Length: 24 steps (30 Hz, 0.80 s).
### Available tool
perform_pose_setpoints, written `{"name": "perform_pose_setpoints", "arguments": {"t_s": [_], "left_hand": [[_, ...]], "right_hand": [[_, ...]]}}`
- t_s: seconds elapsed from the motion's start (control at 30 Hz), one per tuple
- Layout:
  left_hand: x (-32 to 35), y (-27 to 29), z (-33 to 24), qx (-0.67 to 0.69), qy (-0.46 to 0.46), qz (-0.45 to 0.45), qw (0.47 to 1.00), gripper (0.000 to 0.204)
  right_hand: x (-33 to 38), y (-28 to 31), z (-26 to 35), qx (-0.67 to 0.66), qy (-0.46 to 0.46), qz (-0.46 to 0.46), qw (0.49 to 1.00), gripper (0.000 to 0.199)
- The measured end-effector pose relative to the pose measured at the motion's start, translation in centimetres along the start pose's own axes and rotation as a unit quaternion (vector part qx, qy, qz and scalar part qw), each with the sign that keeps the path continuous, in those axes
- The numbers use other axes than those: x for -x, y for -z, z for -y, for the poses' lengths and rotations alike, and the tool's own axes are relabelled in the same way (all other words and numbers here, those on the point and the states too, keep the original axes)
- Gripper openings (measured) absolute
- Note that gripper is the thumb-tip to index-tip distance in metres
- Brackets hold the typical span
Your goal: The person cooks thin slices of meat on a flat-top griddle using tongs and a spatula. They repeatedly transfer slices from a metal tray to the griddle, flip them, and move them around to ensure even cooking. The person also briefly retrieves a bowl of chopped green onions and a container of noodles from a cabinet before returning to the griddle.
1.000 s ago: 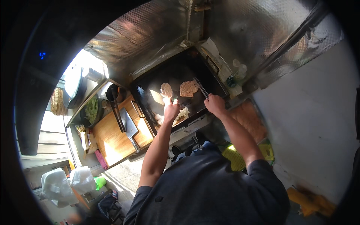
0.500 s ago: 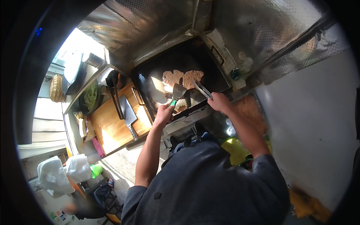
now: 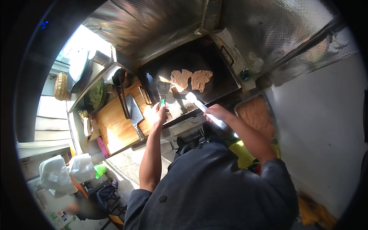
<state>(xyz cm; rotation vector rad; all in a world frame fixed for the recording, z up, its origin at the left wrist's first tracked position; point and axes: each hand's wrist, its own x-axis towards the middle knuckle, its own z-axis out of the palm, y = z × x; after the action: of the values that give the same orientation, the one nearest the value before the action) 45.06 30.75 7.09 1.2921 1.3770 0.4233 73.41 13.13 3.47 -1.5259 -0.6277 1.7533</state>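
Near the upper middle of the head view, two flat pinkish patties lie side by side and touching on the black griddle. Half a second ago the left-hand spatula sat lower, just short of them; now its blade rests closer to the left patty, so the scraping work has moved up toward the meat. The left hand reaches up with the forearm nearly straight, its grip closed around the green-ended handle of the dark spatula. The right hand, elbow bent, has its grip closed on a bright metal scraper angled toward the upper left. A wooden cutting board lies left on the desk.
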Motion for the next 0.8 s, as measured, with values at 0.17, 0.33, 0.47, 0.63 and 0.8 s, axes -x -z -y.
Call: {"name": "perform_pose_setpoints", "arguments": {"t_s": [0.17, 0.33, 0.47, 0.63, 0.8], "left_hand": [[-0.2, 0.6, -2.6, -0.120, -0.019, -0.011, 0.993, 0.027], [-2.7, 3.4, 1.1, -0.282, -0.053, 0.048, 0.957, 0.035], [-1.9, 3.3, 1.1, -0.274, -0.118, 0.051, 0.953, 0.039], [-0.4, -0.1, -1.5, -0.072, -0.050, 0.101, 0.991, 0.038], [-5.2, -1.9, 3.3, -0.127, -0.111, 0.048, 0.984, 0.031]], "right_hand": [[-6.2, -4.7, 0.1, -0.169, -0.033, 0.019, 0.985, 0.027], [-3.0, -3.1, 1.2, -0.090, -0.032, 0.010, 0.995, 0.022], [-1.4, -2.3, 0.9, -0.027, -0.033, -0.007, 0.999, 0.023], [2.2, -2.3, 1.3, 0.206, 0.000, -0.073, 0.976, 0.027], [2.3, 0.4, 2.8, 0.435, 0.121, -0.305, 0.838, 0.028]]}}
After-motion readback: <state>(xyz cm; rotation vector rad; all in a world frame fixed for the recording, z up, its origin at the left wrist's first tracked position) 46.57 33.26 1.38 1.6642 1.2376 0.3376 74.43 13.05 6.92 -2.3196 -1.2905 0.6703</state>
